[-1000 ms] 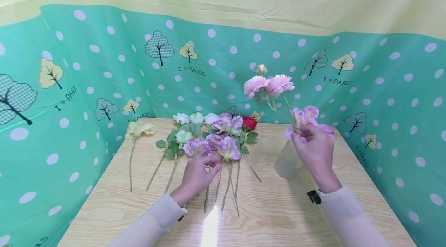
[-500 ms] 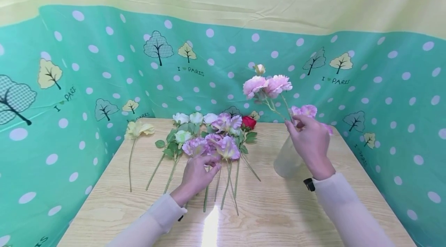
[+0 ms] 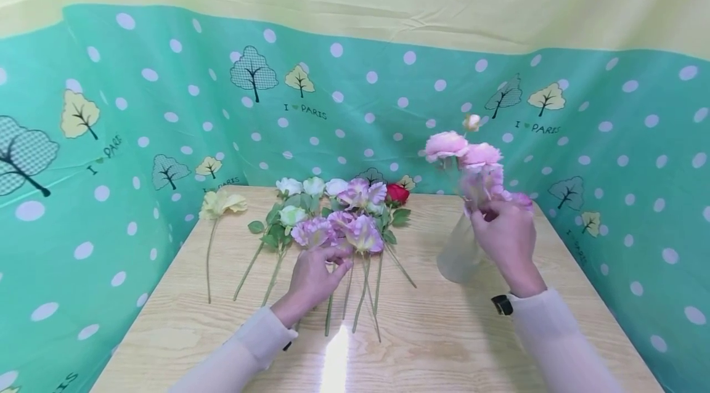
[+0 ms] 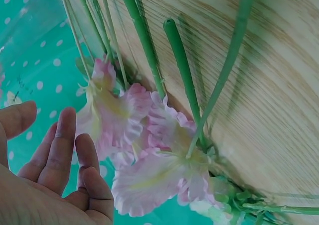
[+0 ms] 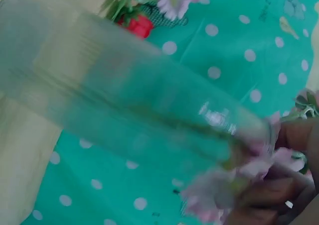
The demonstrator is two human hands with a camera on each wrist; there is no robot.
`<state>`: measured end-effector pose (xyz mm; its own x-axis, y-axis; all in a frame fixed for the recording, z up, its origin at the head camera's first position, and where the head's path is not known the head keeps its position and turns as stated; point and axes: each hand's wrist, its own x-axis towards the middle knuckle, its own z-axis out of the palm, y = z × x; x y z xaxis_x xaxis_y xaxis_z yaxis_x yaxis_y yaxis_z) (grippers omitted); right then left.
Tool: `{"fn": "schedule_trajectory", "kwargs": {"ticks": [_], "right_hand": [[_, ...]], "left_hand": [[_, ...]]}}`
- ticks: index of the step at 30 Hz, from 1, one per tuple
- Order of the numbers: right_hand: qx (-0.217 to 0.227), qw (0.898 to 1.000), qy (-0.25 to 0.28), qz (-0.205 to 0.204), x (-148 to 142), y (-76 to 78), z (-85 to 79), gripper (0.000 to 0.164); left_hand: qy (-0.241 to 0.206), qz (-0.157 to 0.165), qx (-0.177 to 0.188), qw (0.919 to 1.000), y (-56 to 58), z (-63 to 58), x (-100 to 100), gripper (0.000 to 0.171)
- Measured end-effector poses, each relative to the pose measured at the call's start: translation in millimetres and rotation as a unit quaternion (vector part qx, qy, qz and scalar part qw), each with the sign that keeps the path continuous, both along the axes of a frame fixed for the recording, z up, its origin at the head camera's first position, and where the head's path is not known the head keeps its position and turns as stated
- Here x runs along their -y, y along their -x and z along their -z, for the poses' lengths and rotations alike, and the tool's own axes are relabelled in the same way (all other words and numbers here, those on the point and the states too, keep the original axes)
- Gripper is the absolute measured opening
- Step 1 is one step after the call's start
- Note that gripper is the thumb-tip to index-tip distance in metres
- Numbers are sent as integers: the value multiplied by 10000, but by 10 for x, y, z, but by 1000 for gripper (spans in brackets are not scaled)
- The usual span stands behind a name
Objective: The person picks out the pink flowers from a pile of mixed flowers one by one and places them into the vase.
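Note:
At the right, my right hand (image 3: pixel 507 236) pinches the stem of a pink artificial peony spray (image 3: pixel 481 156) just at the mouth of a frosted vase (image 3: pixel 457 257). The spray has two full blooms and a small bud. Light purple flowers (image 3: pixel 518 201) stand in the vase, partly behind the hand. Through its wall (image 5: pixel 149 80), the right wrist view shows blurred stems inside. My left hand (image 3: pixel 316 276), fingers loosely bent and holding nothing, lies by the purple flowers (image 3: pixel 363 236) on the table. The left wrist view shows those petals (image 4: pixel 154 185) just beyond the fingertips.
Several white roses (image 3: pixel 291 216) and one red rose (image 3: pixel 396 194) lie with the purple flowers on the wooden table (image 3: pixel 166 331), stems toward me. A pale yellow flower (image 3: pixel 222 205) lies apart at the left. Green dotted cloth (image 3: pixel 333 122) hangs around the back and sides.
The right hand first moved up and left, tilting the peony spray, then came down to the right, bringing its blooms lower over the vase. The left hand has stayed in place.

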<state>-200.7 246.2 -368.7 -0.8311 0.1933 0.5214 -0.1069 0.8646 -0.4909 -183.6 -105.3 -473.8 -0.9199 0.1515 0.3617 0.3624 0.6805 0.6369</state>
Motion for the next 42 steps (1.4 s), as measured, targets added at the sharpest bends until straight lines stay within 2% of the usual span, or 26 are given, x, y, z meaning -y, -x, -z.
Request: {"fn": "schedule_trajectory", "kwargs": {"ticks": [2,4,8,12,16,23,33,42], "right_hand": [[212,9997,147,28,-35,-33,7,24],[170,9992,354,61,-43,-69,8,28],[-703,9959,575,42,-18,-148,36,23],[-1638,9852,468,-169,11,-245,108,11],[-1995,9785,312,-413,82,-327,182,8],[-1735,9829,175,-586,210,-383,301,9],[-1158,9899,323,-758,341,-406,520,11],[-1032,9898,308,-931,431,-408,733,13]], "left_hand": [[-18,-2,14,10000,1,0,-2,19],[-38,1,16,10000,0,0,-5,18],[-60,3,20,10000,5,5,-9,18],[-27,-24,-15,10000,20,16,-6,18],[39,-95,29,9999,19,19,15,17],[1,-151,157,9998,8,29,53,18],[35,-285,314,9991,-12,53,110,20],[176,-395,378,9983,0,62,152,20]]}}
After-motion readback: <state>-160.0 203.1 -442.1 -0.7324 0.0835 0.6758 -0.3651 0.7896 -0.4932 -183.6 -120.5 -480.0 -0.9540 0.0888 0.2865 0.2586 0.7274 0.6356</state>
